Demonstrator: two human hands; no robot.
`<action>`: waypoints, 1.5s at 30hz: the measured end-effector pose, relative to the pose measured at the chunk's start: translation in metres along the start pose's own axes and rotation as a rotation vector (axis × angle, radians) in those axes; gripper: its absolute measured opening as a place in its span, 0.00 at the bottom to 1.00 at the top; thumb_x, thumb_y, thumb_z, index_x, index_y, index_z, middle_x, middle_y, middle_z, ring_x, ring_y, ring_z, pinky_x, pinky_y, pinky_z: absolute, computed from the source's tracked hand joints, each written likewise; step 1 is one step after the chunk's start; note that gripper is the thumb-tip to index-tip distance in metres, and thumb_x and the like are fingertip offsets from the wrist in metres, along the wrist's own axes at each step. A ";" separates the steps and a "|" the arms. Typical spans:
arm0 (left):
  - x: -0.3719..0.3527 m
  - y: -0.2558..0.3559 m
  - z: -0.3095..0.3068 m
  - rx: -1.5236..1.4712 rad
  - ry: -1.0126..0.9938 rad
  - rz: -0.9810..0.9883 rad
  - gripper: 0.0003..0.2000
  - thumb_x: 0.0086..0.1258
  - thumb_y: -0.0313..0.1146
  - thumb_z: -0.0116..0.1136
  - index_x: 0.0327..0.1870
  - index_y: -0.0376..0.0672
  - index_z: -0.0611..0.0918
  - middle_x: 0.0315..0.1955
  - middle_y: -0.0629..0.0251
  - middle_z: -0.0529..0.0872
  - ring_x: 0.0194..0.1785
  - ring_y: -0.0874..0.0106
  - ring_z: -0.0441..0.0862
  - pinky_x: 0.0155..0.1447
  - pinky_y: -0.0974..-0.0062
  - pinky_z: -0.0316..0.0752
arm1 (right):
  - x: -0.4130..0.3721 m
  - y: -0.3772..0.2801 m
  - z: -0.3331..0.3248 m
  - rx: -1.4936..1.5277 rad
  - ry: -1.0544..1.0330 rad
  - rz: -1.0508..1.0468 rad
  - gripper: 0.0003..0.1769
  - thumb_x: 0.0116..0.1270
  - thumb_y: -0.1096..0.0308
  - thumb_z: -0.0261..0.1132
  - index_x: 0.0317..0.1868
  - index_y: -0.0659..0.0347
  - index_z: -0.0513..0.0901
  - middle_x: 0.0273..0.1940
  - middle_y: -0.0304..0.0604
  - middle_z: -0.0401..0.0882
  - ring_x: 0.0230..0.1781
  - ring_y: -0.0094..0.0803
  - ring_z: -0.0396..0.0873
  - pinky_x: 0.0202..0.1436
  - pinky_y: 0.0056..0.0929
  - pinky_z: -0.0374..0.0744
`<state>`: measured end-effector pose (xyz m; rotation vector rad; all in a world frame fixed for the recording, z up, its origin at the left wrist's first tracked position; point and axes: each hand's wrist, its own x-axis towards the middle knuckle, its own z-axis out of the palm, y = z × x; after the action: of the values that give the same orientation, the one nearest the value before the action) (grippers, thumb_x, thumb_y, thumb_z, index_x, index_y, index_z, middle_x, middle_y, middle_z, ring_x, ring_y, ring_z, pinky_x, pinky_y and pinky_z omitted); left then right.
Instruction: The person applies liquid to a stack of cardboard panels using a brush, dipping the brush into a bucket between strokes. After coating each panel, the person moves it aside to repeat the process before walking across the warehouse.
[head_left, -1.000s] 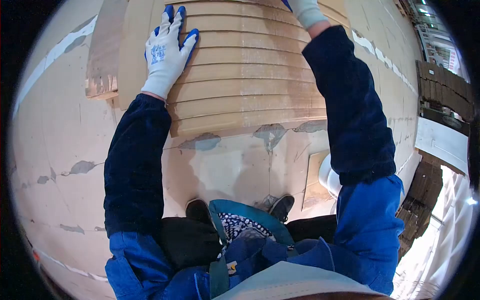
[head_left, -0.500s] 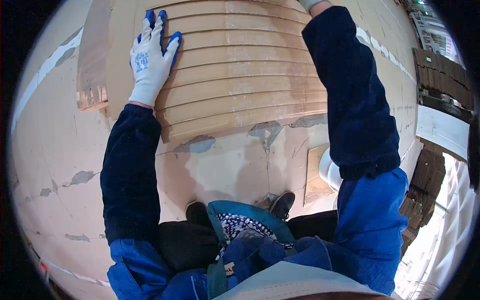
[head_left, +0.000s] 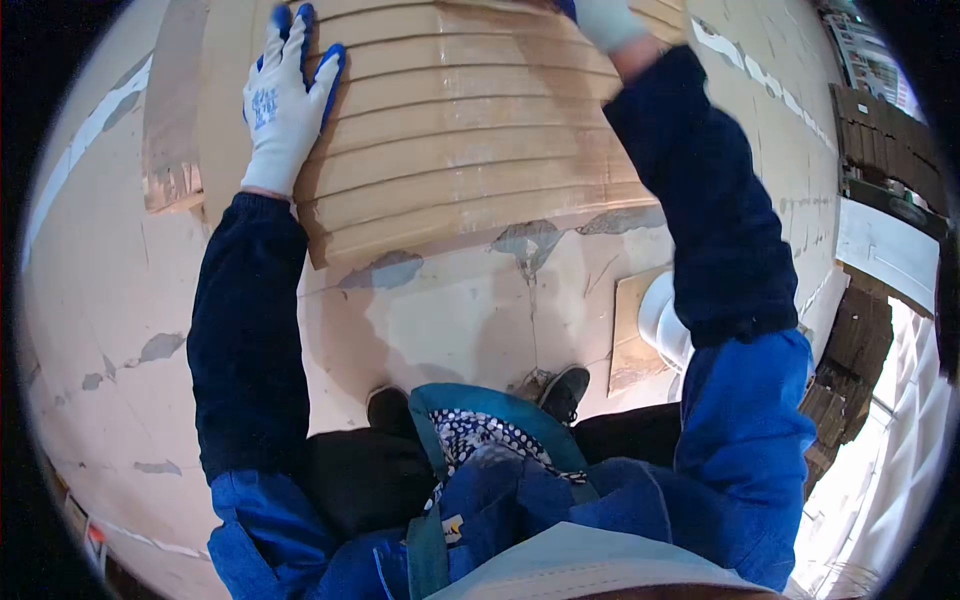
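Observation:
My left hand [head_left: 283, 105], in a white glove with blue-coated fingertips, lies with fingers spread on the left part of the fanned cardboard sheets [head_left: 400, 150]. The sheets overlap in a row of stepped edges, and a shiny strip like clear tape [head_left: 457, 130] runs across them. At the top edge of the view, my right hand [head_left: 602, 22], also gloved, is over the far right part of the sheets. Its fingers are blurred and partly cut off by the frame, so I cannot tell what they hold.
Left of the sheets lies another brown board [head_left: 172, 120]. The worn floor [head_left: 430, 335] has grey patches and a white line. A white round object [head_left: 662, 315] rests on a cardboard piece [head_left: 628, 340] by my right arm. Stacks of brown cardboard [head_left: 885, 135] stand at the far right.
My right hand has come down and left, more into view over the sheets. My left hand keeps its place on the cardboard while the view shifts slightly.

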<state>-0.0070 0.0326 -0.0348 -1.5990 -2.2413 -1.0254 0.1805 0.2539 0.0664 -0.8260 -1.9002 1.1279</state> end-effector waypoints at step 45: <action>0.005 -0.031 0.021 -0.023 0.041 0.163 0.28 0.70 0.52 0.51 0.69 0.50 0.69 0.69 0.51 0.64 0.70 0.56 0.64 0.71 0.64 0.60 | -0.224 -0.010 -0.116 -0.274 -0.133 -0.048 0.07 0.61 0.66 0.66 0.38 0.58 0.83 0.33 0.44 0.81 0.33 0.40 0.80 0.38 0.33 0.78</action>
<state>-0.0321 0.0441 -0.0606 -1.7210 -2.0410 -1.0339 0.3896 0.1143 0.0494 -0.8651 -2.2072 0.9252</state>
